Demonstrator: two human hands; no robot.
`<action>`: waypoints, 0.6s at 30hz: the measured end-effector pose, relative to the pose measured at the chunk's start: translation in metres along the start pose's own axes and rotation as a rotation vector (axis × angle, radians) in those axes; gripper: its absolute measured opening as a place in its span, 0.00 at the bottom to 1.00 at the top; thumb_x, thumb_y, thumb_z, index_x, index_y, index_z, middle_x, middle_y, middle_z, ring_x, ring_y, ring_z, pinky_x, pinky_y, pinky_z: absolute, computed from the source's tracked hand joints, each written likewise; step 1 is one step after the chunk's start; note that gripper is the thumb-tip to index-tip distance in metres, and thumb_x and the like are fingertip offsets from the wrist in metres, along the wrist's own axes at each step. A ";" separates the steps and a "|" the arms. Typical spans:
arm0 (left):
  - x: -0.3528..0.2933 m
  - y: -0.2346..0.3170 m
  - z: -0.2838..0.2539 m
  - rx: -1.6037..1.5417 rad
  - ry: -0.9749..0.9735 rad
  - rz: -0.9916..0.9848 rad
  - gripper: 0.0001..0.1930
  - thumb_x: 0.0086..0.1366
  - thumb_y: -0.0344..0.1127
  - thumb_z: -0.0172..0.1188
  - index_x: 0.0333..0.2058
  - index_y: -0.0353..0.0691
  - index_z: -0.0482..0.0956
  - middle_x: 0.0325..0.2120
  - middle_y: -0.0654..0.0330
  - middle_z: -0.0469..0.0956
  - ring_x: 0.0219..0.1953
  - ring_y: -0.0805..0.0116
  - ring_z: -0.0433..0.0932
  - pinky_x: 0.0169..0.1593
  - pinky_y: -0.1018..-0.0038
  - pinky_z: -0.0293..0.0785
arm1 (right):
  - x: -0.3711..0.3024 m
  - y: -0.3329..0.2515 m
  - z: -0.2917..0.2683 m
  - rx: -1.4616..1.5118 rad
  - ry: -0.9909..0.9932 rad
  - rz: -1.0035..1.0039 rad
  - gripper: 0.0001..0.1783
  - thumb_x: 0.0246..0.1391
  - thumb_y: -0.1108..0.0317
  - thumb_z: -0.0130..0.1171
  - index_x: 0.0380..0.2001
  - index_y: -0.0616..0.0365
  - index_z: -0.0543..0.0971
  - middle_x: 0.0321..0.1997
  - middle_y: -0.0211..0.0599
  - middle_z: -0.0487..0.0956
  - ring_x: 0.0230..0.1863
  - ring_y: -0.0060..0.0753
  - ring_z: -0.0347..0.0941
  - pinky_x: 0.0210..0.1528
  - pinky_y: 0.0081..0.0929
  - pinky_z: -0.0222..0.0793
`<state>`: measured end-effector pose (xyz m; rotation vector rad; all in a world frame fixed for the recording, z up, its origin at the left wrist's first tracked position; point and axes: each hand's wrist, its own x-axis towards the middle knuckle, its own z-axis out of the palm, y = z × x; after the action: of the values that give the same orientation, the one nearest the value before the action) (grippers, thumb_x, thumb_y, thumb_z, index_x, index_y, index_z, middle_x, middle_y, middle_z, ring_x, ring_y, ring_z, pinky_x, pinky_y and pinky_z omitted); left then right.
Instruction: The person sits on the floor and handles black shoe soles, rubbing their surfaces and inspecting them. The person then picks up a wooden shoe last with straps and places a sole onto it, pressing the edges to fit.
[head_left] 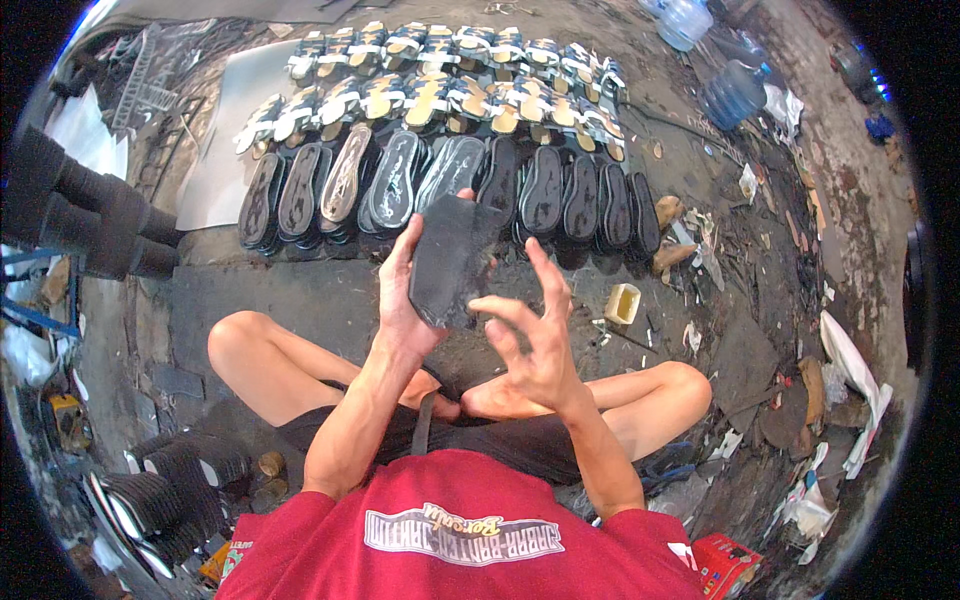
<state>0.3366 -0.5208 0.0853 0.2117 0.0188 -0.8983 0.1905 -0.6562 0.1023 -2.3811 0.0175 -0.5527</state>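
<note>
My left hand [402, 295] grips a black flat piece [448, 262] with angled corners. Its thumb lies along the left edge, while fingertips show past the top and right edges. The piece is held up in front of my crossed legs; whether it is rubber or foam I cannot make out. Beside it on the right, my right hand [535, 345] is open with its fingers spread. One of its fingertips is close to the piece's lower right edge, and I cannot tell if they touch. Beyond both hands, stacks of dark shoe soles [545, 190] stand in a row.
Strapped sandal parts [430, 95] lie in rows behind the soles. A small yellowish container [622, 304] sits right of my hands. Black rolls or stacks [90, 215] stand at left, more black soles [170, 480] at lower left. Water jugs [733, 92] and scraps lie at far right.
</note>
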 end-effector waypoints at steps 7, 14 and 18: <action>-0.021 -0.016 0.024 -0.010 0.098 -0.057 0.31 0.84 0.53 0.46 0.74 0.38 0.69 0.63 0.59 0.81 0.55 0.64 0.85 0.58 0.61 0.83 | 0.020 0.028 -0.001 -0.506 0.290 -0.184 0.09 0.63 0.55 0.70 0.45 0.29 0.91 0.81 0.44 0.67 0.80 0.49 0.60 0.79 0.55 0.41; -0.025 0.005 0.021 -0.045 -0.004 -0.067 0.31 0.85 0.53 0.42 0.74 0.37 0.69 0.65 0.55 0.80 0.58 0.56 0.84 0.61 0.55 0.83 | 0.001 0.013 -0.013 -0.512 0.085 -0.329 0.27 0.60 0.56 0.71 0.63 0.16 0.84 0.81 0.30 0.68 0.79 0.33 0.64 0.80 0.56 0.41; -0.027 0.000 0.032 -0.080 0.002 -0.009 0.31 0.85 0.52 0.41 0.76 0.38 0.66 0.72 0.57 0.74 0.65 0.54 0.80 0.65 0.49 0.79 | 0.002 0.026 -0.025 -0.717 0.082 -0.377 0.31 0.61 0.54 0.69 0.67 0.10 0.80 0.82 0.29 0.66 0.79 0.32 0.64 0.78 0.55 0.44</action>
<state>0.3170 -0.5058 0.1194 0.1381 0.0571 -0.9044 0.1860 -0.6916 0.1034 -3.0812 -0.2394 -0.9443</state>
